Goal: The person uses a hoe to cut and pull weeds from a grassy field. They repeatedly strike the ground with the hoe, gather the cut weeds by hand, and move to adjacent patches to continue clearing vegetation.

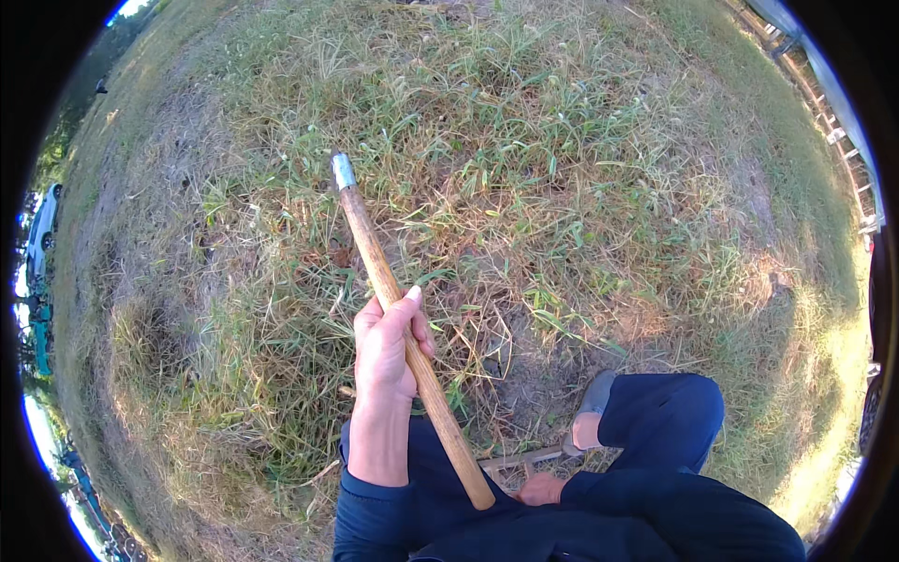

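Note:
My left hand is closed around a long wooden handle, thumb laid along it. The handle slants from near my lap up and to the left, ending in a pale metal ferrule; a darker metal part shows only slightly past it, and its shape cannot be told. Low by my lap is my right hand, partly hidden by its sleeve, near a wooden piece beside my shoe. Whether the fingers grip that piece cannot be told.
Grass and weeds, some dry and flattened, surround me, with bare soil by my shoe. A heap of cut grass lies at the left. A white car stands at the far left edge.

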### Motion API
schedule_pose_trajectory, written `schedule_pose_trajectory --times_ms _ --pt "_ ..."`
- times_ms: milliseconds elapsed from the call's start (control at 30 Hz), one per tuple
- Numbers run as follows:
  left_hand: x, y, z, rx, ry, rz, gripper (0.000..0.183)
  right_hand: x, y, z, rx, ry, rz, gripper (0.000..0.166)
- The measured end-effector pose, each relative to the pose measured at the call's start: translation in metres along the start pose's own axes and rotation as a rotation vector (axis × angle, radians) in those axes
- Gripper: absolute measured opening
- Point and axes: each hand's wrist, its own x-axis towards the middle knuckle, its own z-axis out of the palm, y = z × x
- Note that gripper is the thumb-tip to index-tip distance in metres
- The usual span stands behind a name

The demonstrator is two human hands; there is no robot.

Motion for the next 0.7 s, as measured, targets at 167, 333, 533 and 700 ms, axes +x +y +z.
schedule_pose_trajectory --times_ms 167,333,533,700 --pt "-0.015 -0.014 -0.001 -0.031 -0.06 -0.027 0.02 -0.001 0.033 0.026 -0.086 0.178 -0.089 0.032" --pt "-0.035 -0.017 0.001 0.206 -0.06 0.067 0.022 -0.011 0.003 -0.008 -0.177 0.066 0.021 0.043" --pt "-0.051 -0.045 0.002 0.38 -0.002 0.123 0.027 -0.103 -0.074 -0.091 0.045 0.629 0.168 0.054" --pt "-0.088 -0.08 0.046 0.384 0.014 0.111 0.031 -0.137 -0.071 -0.091 0.836 0.928 -0.103 0.045"
